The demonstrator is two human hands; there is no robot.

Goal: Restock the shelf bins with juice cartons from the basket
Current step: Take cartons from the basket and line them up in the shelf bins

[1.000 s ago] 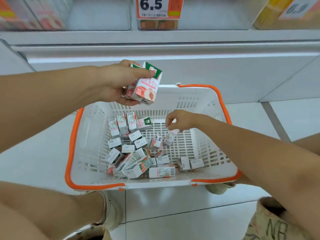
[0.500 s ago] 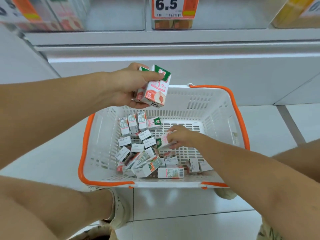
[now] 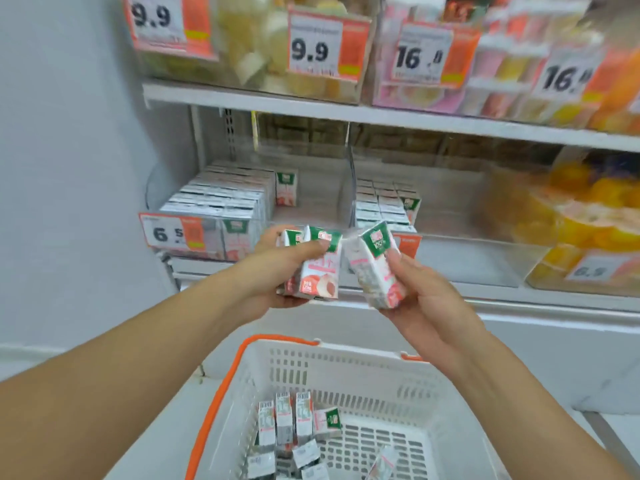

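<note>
So both hands are loaded up and raised in front of the shelf. The left hand (image 3: 277, 271) has its fingers and thumb wrapped round a small bunch of juice cartons (image 3: 317, 268), at least two, maybe more behind. The right hand (image 3: 420, 292) grips a single carton (image 3: 375, 265), tilted, green top leaning toward the left bunch and nearly touching it.

This looks like the carry-and-place step: cartons are out of the basket (image 3: 346, 368) and headed for the bins. Straight ahead, the left bin (image 3: 221, 202) is packed except for a gap at its right edge, and the middle bin (image 3: 384, 206) has rows only along its left side, so plenty of room there.

Next move, I'd guess: turn the cartons upright, green tops up, and slot them into one of those gaps. Loads more cartons wait at the basket's far-left corner.
</note>
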